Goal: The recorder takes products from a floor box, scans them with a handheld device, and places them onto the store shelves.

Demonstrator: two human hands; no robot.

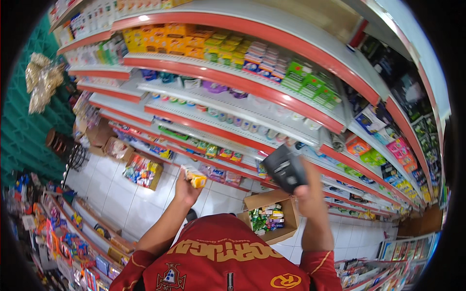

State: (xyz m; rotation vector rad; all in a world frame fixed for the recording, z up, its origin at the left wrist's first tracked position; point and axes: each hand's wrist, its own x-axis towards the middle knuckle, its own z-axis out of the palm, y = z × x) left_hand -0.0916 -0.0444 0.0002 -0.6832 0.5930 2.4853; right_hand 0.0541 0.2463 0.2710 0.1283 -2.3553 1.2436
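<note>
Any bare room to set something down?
Free: white top shelf above the green boxes; floor tiles between the left hand and the carton of mixed packets. Crowded: the yellow boxes; the open carton below-left of the right hand.

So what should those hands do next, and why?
Maybe set the small yellow-and-white package on the shelf with the orange-yellow boxes: the left grip holds it and the right grip holds a black item, so neither is free.

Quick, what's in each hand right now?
Left hand: closed, holding a small box.
Right hand: closed, holding a black object.
</note>
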